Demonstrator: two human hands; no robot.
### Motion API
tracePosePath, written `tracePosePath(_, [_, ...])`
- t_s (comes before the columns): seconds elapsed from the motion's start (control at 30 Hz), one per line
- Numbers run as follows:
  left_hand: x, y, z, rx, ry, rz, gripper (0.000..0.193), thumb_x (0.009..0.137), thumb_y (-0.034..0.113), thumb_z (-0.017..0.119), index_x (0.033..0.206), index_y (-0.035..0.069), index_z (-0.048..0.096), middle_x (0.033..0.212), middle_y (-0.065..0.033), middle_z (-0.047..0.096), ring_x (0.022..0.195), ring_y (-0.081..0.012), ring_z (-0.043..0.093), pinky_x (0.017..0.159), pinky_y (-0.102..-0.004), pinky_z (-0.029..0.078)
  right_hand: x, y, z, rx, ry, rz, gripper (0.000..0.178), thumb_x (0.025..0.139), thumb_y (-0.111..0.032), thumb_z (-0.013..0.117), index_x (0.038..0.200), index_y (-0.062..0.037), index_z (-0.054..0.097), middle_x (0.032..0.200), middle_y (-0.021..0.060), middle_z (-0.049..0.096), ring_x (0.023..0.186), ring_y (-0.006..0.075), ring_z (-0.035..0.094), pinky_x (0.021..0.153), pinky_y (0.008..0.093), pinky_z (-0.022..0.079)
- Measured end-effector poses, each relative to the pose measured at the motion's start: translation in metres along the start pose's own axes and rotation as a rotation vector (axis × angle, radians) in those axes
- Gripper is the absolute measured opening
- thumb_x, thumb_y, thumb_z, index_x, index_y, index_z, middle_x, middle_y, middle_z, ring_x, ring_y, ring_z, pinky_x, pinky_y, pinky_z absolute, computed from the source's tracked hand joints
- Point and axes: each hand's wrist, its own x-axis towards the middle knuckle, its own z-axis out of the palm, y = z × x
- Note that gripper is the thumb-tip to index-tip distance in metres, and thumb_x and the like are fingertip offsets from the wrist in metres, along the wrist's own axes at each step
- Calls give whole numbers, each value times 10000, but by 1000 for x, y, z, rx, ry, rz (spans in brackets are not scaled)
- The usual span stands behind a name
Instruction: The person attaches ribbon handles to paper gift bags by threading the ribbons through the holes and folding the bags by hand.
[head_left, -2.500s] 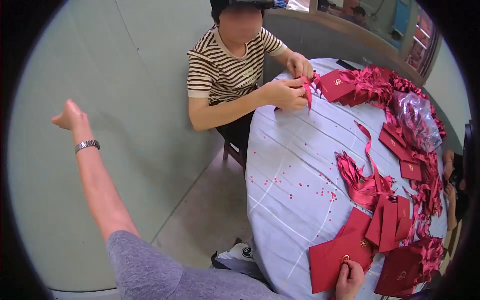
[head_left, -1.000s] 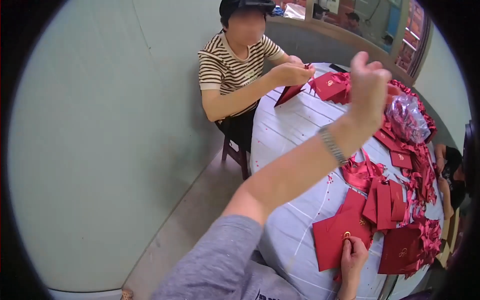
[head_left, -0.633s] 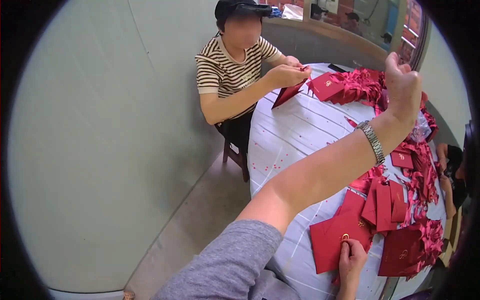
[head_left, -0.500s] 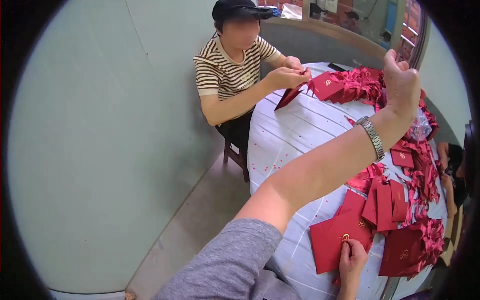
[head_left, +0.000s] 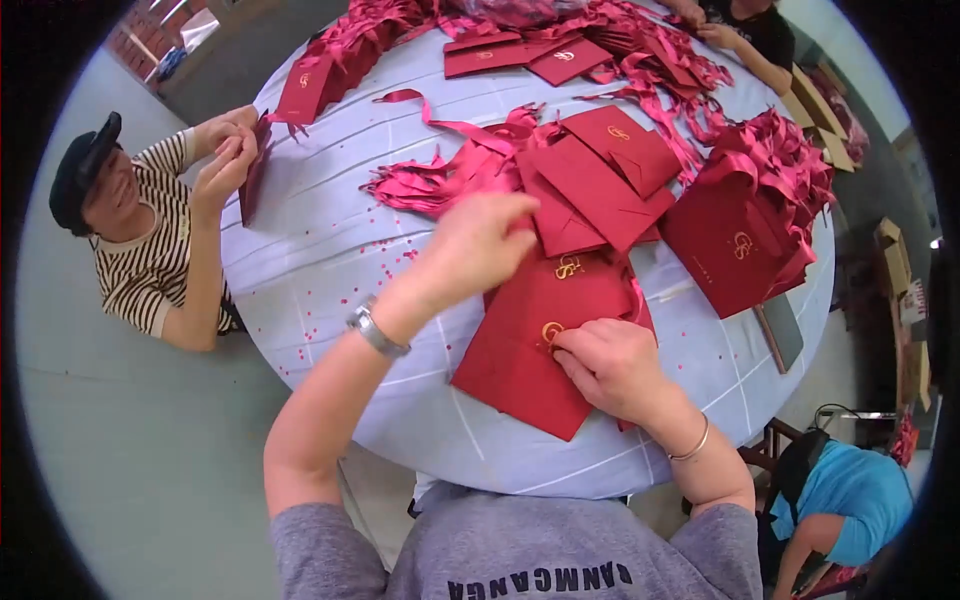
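A flat red paper gift bag (head_left: pixel 525 355) with a gold emblem lies on the cloth before me. My right hand (head_left: pixel 612 368) pinches its edge between thumb and fingers, close to the emblem. Over the bag's far left corner is my left hand (head_left: pixel 475 245), fingers curled together beside a stack of red bags (head_left: pixel 600 190). Whatever those fingers hold, if anything, I cannot make out. Loose crimson ribbons (head_left: pixel 450 180) spread out beyond my left hand.
A round table with a pale cloth (head_left: pixel 330 260) carries small red dots. Right of my hands stand ribboned red bags (head_left: pixel 735 235) and a phone (head_left: pixel 778 335). A co-worker in stripes (head_left: pixel 150 240) handles a red bag at left; other people sit far right and lower right.
My left hand has come down from high in the air to the stacked bags. My right hand stays on a red gift bag. The view has swung round toward the table.
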Motion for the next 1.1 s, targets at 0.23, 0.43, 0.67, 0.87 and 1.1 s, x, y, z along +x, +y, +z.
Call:
tracePosePath(0.23, [-38,10,5,351,-82,3,177,710,200,661,700,24,643,814,-166,585,835,-332,560,753,-436,452,13,-21,3,-1,-36,-45,149,737,-79,676,876,-50,633,710,93,599,647,275,589,579,370,467])
tracePosePath(0.43, [-52,29,17,185,-35,46,178,693,156,697,794,40,608,929,-111,548,940,-298,497,816,-397,416,3,-24,-2,80,2,-8,102,745,2,642,842,-20,626,752,139,621,707,313,604,641,388,479])
tracePosePath(0.67, [-90,32,2,222,-31,4,162,695,136,694,794,60,591,851,-99,557,890,-301,520,788,-382,431,2,-7,-20,147,333,69,75,860,-51,620,927,-27,642,793,67,631,677,165,575,596,293,450])
tracePosePath(0.87, [-93,22,-16,-61,183,-127,130,706,121,671,782,29,621,770,-148,622,774,-305,601,706,-405,473,-11,14,-112,580,818,317,231,984,-173,466,1095,-4,578,984,64,604,880,131,562,807,246,457])
tracePosePath(1.1, [-101,34,-53,-207,118,-398,114,793,79,639,799,-1,557,644,-23,522,598,-86,475,550,-263,413,45,-29,-35,199,236,-39,120,845,44,541,926,-10,611,1133,138,603,1039,244,569,894,318,429])
